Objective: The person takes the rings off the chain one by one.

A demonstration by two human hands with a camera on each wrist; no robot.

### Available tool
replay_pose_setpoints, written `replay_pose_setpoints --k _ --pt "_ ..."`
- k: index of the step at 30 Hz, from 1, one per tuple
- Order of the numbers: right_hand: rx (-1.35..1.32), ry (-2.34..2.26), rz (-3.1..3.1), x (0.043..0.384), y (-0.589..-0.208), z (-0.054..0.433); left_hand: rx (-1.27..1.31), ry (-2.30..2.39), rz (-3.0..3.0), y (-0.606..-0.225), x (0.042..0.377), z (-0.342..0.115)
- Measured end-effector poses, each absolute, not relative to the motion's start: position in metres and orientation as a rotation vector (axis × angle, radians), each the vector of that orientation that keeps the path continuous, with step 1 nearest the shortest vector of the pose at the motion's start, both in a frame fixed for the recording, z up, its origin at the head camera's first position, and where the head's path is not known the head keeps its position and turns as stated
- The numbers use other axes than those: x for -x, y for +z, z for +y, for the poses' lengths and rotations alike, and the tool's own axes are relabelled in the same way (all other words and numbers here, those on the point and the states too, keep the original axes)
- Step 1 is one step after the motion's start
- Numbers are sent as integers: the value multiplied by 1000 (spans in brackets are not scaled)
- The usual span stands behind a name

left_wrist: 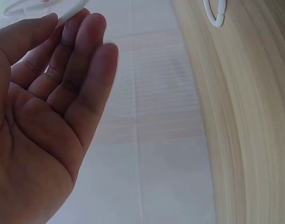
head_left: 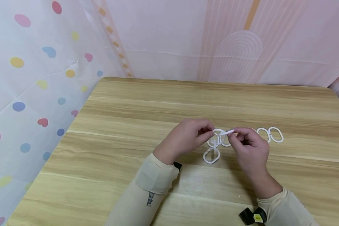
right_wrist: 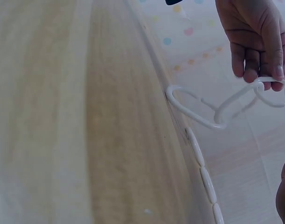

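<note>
My left grip (head_left: 186, 136) pinches one white link (head_left: 218, 129), my right grip (head_left: 252, 152) pinches a second link (head_left: 227, 133), and other links (head_left: 282, 138) lie on the surface (head_left: 206, 188).

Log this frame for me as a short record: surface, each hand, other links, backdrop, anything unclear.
Surface: wooden table
Left hand: pinches a white link
Right hand: pinches a second link
Near side of hands: more links
Right of right hand: row of links on the table, partly hidden by the hand
Backdrop: patterned
Unclear: whether the two pinched links interlock
</note>
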State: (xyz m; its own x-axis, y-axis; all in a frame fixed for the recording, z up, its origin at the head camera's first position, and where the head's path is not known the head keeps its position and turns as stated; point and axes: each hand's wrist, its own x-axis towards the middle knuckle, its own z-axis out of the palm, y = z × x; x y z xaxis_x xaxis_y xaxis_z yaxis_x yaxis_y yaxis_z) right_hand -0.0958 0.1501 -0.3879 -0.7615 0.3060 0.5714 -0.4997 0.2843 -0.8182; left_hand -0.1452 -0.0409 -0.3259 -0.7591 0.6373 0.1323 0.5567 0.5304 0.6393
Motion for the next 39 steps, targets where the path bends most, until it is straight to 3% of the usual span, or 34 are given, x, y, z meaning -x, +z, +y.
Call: replay_pose_setpoints --k 39 --pt "-203 1465 -1916 96 -388 149 -807 1237 2624 -317 145 -49"
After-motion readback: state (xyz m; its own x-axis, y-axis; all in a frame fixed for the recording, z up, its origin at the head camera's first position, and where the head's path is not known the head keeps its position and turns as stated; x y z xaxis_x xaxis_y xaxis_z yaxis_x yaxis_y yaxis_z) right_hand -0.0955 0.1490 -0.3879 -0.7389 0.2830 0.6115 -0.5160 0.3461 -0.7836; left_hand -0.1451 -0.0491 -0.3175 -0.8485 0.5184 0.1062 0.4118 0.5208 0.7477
